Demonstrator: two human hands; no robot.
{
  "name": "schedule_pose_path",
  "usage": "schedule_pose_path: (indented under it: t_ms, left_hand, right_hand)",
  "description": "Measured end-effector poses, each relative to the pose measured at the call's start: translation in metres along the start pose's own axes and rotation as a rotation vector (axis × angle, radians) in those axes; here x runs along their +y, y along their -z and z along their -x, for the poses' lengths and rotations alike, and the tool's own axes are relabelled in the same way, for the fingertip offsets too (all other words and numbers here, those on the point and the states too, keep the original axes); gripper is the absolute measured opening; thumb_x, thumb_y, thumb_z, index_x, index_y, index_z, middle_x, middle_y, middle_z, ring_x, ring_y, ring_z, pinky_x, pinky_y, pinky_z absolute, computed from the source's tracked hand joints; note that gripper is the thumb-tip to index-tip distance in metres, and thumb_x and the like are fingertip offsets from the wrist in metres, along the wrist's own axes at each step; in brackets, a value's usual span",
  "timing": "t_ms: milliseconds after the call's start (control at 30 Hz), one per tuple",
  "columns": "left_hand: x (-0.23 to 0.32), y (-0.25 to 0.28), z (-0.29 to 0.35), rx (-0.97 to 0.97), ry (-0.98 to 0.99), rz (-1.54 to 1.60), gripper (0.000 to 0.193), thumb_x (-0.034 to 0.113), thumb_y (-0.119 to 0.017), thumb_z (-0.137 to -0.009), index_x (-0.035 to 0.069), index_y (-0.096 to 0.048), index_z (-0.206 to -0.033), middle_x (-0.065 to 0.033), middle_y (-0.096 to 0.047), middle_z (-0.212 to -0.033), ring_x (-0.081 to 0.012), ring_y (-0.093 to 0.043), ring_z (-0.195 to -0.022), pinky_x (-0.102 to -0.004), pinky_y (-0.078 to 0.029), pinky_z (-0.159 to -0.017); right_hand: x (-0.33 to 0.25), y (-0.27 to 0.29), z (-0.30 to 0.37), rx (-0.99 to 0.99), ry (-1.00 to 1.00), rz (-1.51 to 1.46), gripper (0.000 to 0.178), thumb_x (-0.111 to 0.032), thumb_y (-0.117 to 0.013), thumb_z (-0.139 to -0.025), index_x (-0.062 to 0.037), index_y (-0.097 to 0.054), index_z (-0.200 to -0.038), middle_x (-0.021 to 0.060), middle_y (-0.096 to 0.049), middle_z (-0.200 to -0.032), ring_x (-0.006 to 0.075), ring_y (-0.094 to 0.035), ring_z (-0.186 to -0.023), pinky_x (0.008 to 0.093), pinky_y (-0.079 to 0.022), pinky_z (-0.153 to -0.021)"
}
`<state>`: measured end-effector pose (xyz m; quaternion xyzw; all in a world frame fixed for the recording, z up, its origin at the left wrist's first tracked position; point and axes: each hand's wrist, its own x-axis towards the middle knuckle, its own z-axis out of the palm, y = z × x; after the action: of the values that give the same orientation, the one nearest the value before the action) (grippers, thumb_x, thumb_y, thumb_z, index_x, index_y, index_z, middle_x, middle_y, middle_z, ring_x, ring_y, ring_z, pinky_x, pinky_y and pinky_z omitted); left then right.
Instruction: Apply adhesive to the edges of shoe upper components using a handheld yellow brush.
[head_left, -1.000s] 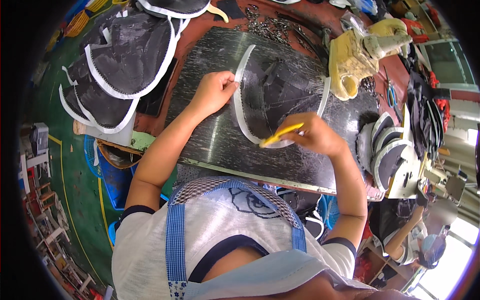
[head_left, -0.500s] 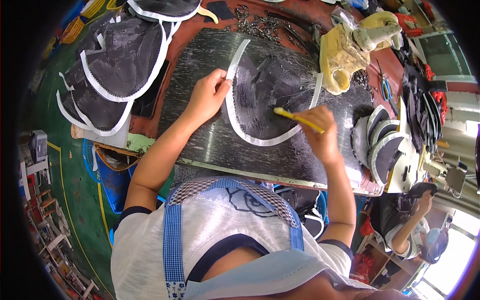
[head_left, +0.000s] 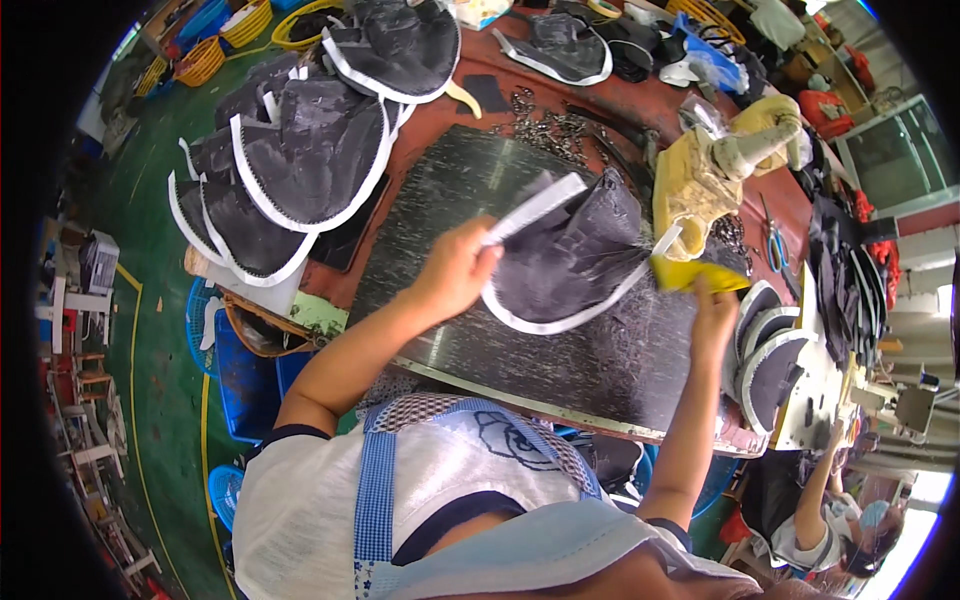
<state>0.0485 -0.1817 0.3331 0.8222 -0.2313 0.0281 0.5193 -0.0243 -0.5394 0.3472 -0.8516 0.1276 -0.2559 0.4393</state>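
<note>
On the left, a blue bin (head_left: pixel 245 385) stands on the green floor (head_left: pixel 155 420) beside the worktable. Right of it, black curved pieces with white edging (head_left: pixel 315 150) lie overlapped in a pile at the table's left side. Next comes the left hand (head_left: pixel 455 270), its thumb and fingers closed on the white border (head_left: pixel 540 208) of a single black piece (head_left: pixel 570 255). That piece is over the dark, streaked board (head_left: pixel 420 215), in the middle between the two hands; whether it lies fully flat I cannot tell. Behind it sits a heap of small metal bits (head_left: pixel 560 140). Just beyond the piece's right end stands a lumpy yellowish container (head_left: pixel 690 180) with a round opening facing the person. Near that opening is a yellow tool (head_left: pixel 705 277), blurred, gripped in the fingers of the right hand (head_left: pixel 712 320). Farther right lie blue-handled scissors (head_left: pixel 775 247), then a smaller stack of white-edged pieces (head_left: pixel 768 365), and at lower right another person (head_left: pixel 822 520) has raised arms.
</note>
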Motion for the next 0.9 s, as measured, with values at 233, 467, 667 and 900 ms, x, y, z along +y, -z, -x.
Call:
schedule_pose_path:
  t_ms: [233,467,667,900]
  left_hand:
    - [0.036,0.079,-0.042,0.053,-0.578,-0.249,0.021,-0.005,-0.059,-0.077,0.001,-0.059,-0.096,-0.0143,-0.065,-0.102,-0.0320,-0.066,-0.091,-0.0374,-0.054,-0.079]
    - [0.076,0.096,-0.062,-0.141,-1.060,-0.520,0.011,0.008,-0.063,-0.079,0.004,-0.059,-0.089,-0.0121,-0.064,-0.102,-0.0300,-0.065,-0.096,-0.0433,-0.054,-0.092]
    - [0.089,0.097,-0.052,-0.294,-1.108,-0.453,0.011,0.003,-0.065,-0.078,0.000,-0.056,-0.081,-0.0178,-0.064,-0.104,-0.0346,-0.065,-0.097,-0.0508,-0.052,-0.093]
    - [0.036,0.094,-0.093,-0.306,-0.089,0.612,0.013,0.001,-0.062,-0.080,0.003,-0.054,-0.090,-0.0103,-0.063,-0.103,-0.0191,-0.061,-0.096,-0.0305,-0.047,-0.085]
  right_hand:
    - [-0.046,0.041,-0.100,-0.564,-0.401,1.022,0.052,-0.044,-0.058,-0.091,0.0027,-0.062,-0.069,0.0132,-0.065,-0.063,0.0240,-0.064,-0.057,0.0358,-0.045,-0.056]
    - [-0.166,-0.029,-0.041,-0.523,0.721,0.182,0.046,-0.027,-0.080,-0.072,-0.0014,-0.067,-0.108,0.0173,-0.068,-0.104,0.0302,-0.066,-0.095,0.0378,-0.051,-0.082]
    - [-0.148,-0.102,-0.024,-0.642,0.759,0.425,0.037,-0.017,-0.069,-0.079,-0.0008,-0.059,-0.111,0.0214,-0.064,-0.094,0.0361,-0.062,-0.086,0.0408,-0.050,-0.075]
    - [-0.071,-0.113,-0.025,-0.855,-0.070,-0.249,0.022,-0.017,-0.052,-0.096,-0.0058,-0.054,-0.115,0.0037,-0.054,-0.073,0.0130,-0.055,-0.065,0.0322,-0.048,-0.055]
